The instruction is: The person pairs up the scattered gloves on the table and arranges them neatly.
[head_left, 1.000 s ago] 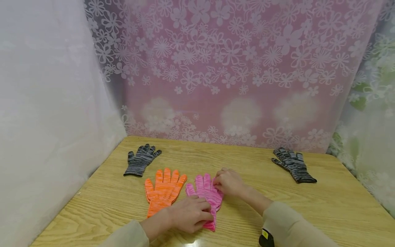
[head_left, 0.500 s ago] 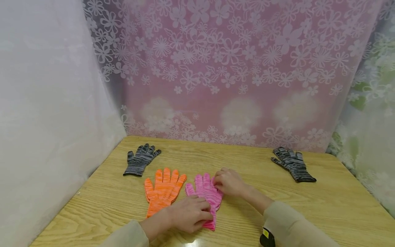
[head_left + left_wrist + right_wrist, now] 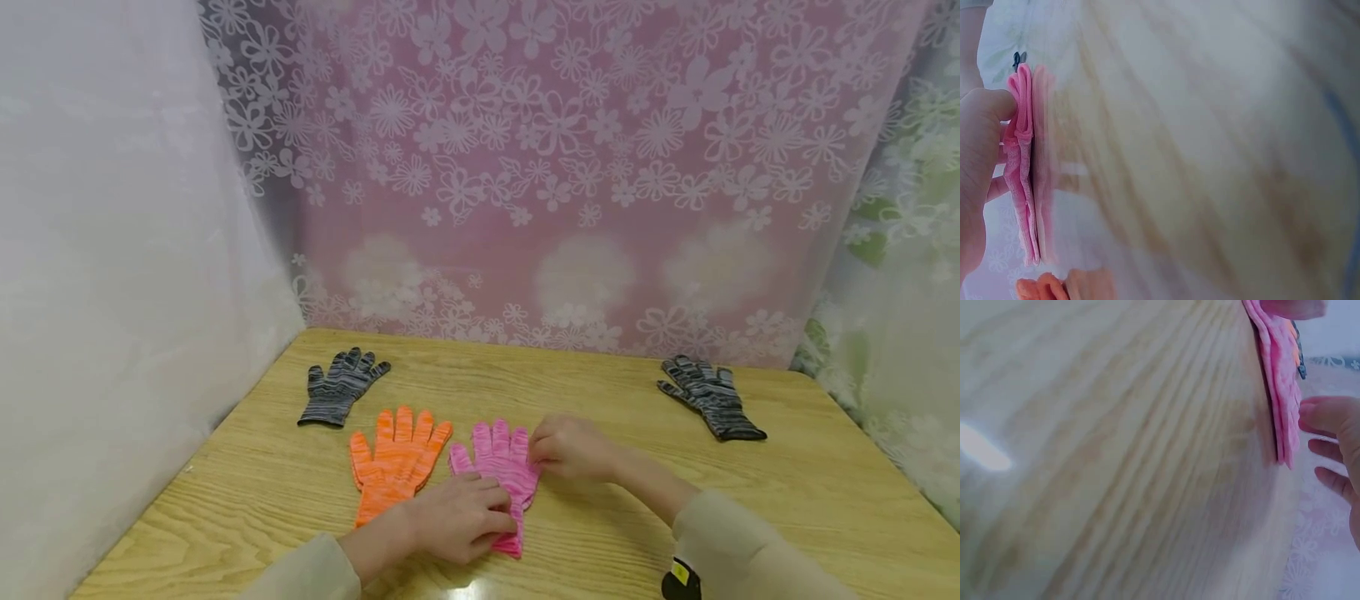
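Note:
A pink glove (image 3: 504,457) lies flat with its fingers pointing away, in layers seen edge-on in the left wrist view (image 3: 1022,156). My left hand (image 3: 463,518) rests over its cuff, thumb and fingers against the fabric. Beside the glove's right edge is my right hand (image 3: 573,448), its fingers loosely bent; in the right wrist view the hand (image 3: 1338,440) has parted fingers, with the thumb tip close to the pink fabric (image 3: 1282,394) and nothing held. Just left of the pink glove lies an orange glove (image 3: 397,462), its cuff partly behind my left wrist.
One grey-black striped glove (image 3: 342,387) lies at the table's back left, another (image 3: 716,400) at the back right. The wooden table (image 3: 525,358) meets a pink flowered curtain (image 3: 480,250) behind. A black object with a yellow patch (image 3: 681,578) sits by my right sleeve.
My right hand has let go of the pink glove's finger and moved slightly right. That rightmost upper finger now shows. My left hand stays on the cuff.

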The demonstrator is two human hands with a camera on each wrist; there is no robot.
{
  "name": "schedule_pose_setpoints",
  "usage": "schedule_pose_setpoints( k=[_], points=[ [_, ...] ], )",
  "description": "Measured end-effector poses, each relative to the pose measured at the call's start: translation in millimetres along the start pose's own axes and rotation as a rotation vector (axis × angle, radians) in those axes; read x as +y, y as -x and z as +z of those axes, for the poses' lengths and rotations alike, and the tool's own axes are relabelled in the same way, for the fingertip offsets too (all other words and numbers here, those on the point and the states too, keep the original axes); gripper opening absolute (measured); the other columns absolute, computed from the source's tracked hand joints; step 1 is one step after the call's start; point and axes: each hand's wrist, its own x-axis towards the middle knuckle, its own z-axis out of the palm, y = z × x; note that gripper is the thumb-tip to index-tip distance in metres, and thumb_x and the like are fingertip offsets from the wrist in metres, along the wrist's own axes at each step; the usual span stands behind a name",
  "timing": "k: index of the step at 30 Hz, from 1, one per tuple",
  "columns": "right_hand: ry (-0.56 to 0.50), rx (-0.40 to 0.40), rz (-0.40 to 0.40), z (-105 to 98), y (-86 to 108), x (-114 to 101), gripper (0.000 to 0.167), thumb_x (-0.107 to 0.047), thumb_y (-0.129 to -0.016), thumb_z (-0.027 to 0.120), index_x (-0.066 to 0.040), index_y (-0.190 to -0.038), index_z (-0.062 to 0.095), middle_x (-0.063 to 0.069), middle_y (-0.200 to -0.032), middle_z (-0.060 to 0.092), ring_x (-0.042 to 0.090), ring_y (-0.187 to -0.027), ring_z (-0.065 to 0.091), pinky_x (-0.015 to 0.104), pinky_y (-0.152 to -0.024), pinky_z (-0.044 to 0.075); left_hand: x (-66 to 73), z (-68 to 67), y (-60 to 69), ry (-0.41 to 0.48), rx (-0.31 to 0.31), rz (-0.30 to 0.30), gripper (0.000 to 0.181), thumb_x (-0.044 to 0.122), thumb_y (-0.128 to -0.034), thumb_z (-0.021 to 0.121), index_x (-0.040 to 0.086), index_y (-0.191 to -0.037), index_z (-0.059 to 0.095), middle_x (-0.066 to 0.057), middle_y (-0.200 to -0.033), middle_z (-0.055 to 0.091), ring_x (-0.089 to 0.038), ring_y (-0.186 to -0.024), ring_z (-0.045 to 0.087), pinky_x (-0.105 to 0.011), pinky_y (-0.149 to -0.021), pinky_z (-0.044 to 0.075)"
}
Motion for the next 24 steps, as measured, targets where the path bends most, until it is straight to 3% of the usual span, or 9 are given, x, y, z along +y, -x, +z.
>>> schedule_pose_setpoints(
  k=[3, 6, 16, 24],
  points=[
    [-0.033, 0.018, -0.133, 1, -0.2, -8, 0.007, -0.01, -0.076, 0.072, -0.015, -0.079, 0.069, -0.007, -0.083, 0.063, 0.009, -0.082, 0.057, 0.021, -0.077, 0.044, 0.2, -1.0, 0.5, -0.012, 0.005, 0.007, 0.016, 0.027, -0.087, 0.059, 0.026, -0.101, 0.066, 0.01, -0.092, 0.053, -0.005, -0.085, 0.048, -0.019, -0.07, 0.037],
    [-0.053, 0.025, -0.192, 4, -1.2, -17, 0.006, -0.014, -0.077, 0.072, -0.017, -0.08, 0.069, -0.008, -0.084, 0.062, 0.008, -0.083, 0.056, 0.02, -0.08, 0.043, 0.4, -1.5, 1.1, -0.009, 0.006, 0.01, 0.016, 0.027, -0.0872, 0.059, 0.026, -0.102, 0.066, 0.01, -0.093, 0.053, -0.005, -0.086, 0.048, -0.019, -0.071, 0.037],
    [0.08, 0.0, -0.229, 11, -5.0, -28, 0.008, -0.017, -0.076, 0.073, -0.018, -0.078, 0.065, -0.009, -0.083, 0.058, 0.007, -0.081, 0.053, 0.019, -0.075, 0.043, -1.5, -2.5, 0.7, -0.016, 0.003, 0.014, 0.015, 0.026, -0.0885, 0.058, 0.025, -0.102, 0.065, 0.009, -0.094, 0.054, -0.005, -0.088, 0.048, -0.019, -0.072, 0.038],
    [0.077, -0.028, -0.242, 11, -4.0, -28, 0.011, -0.014, -0.073, 0.072, -0.017, -0.076, 0.062, -0.008, -0.079, 0.053, 0.007, -0.076, 0.05, 0.018, -0.07, 0.04, 0.0, -4.1, 0.1, -0.02, -0.012, 0.012, 0.015, 0.026, -0.089, 0.057, 0.025, -0.102, 0.065, 0.01, -0.093, 0.053, -0.005, -0.086, 0.048, -0.018, -0.07, 0.037]
  ],
)
